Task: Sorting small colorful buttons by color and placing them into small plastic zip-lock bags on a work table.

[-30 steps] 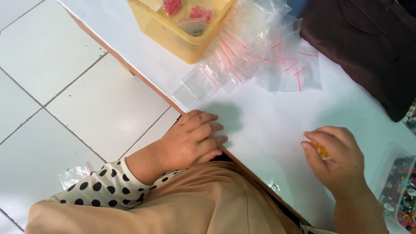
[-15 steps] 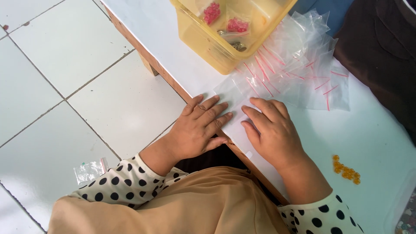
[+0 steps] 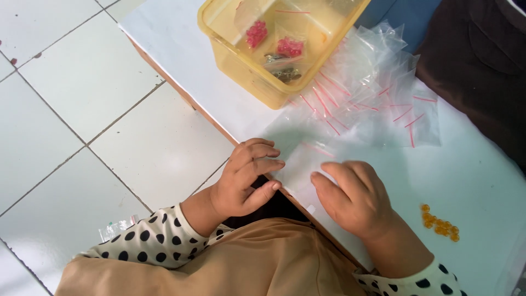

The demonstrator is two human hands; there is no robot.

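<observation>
A small clear zip bag [image 3: 307, 159] with a red seal strip lies at the near edge of the white table [image 3: 476, 181]. My left hand [image 3: 246, 178] curls its fingers onto the bag's left edge, right at the table's rim. My right hand [image 3: 353, 197] covers the bag's right side, fingers bent down on it. A small heap of orange beads [image 3: 438, 223] lies on the table to the right of my right wrist, apart from both hands.
A loose pile of clear zip bags [image 3: 378, 98] spreads behind my hands. At the far edge stands a yellow tub [image 3: 241, 60] holding bagged red beads [image 3: 256, 34] and metal bits. A dark brown cloth [image 3: 482, 66] lies at right. White floor tiles [image 3: 82, 109] lie left.
My right hand left the orange beads on the table and moved left onto the clear bag. Both hands now sit closer to the table's near edge, with my left fingers curled.
</observation>
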